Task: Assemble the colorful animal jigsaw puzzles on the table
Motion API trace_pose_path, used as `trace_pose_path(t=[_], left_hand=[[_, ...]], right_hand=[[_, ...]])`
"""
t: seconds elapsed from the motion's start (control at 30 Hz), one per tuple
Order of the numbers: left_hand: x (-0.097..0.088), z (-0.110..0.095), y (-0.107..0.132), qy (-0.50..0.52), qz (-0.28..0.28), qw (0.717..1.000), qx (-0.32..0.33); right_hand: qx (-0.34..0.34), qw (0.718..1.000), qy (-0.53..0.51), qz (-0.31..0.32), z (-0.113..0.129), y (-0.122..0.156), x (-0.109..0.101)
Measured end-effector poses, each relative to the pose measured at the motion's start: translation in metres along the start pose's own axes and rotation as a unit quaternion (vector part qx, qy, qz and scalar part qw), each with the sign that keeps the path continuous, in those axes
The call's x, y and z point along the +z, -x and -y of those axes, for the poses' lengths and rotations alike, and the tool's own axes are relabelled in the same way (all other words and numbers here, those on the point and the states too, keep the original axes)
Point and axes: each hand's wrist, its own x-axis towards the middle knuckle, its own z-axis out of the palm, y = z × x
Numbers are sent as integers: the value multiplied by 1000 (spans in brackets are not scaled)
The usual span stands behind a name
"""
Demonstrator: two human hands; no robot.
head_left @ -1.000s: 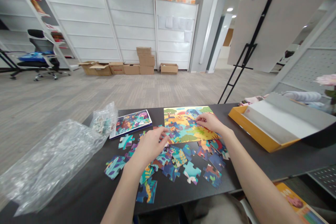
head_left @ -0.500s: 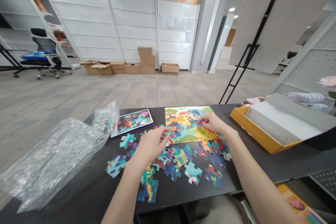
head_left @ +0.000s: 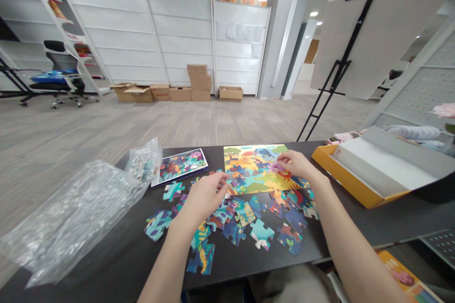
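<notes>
The partly built jigsaw puzzle (head_left: 256,170) lies flat on the black bench (head_left: 106,260), straight ahead. The right hand (head_left: 296,163) rests on it at 3 o'clock, fingers curled narrowly; the left hand (head_left: 204,194) sits at its 7 o'clock edge, fingertips drawn close. Whether either grips a piece, I cannot tell. Loose puzzle pieces (head_left: 234,222) scatter at 6 o'clock. A picture card (head_left: 181,164) lies at 9 o'clock, a crumpled clear plastic bag (head_left: 71,218) farther out at 8 o'clock, and an orange box (head_left: 351,184) at 3 o'clock.
</notes>
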Motion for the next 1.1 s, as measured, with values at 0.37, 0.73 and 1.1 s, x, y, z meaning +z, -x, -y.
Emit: trace_pose_path(t=[0.37, 0.73, 1.1], left_hand=[[-4, 0, 2, 0, -8, 1000, -5], [-8, 7, 6, -18, -10, 1000, -17], [-12, 4, 8, -52, -3, 998, -27]], right_hand=[[123, 992, 37, -18, -21, 3, -1], [81, 995, 46, 31, 2, 3, 4], [111, 990, 82, 24, 5, 1, 5]])
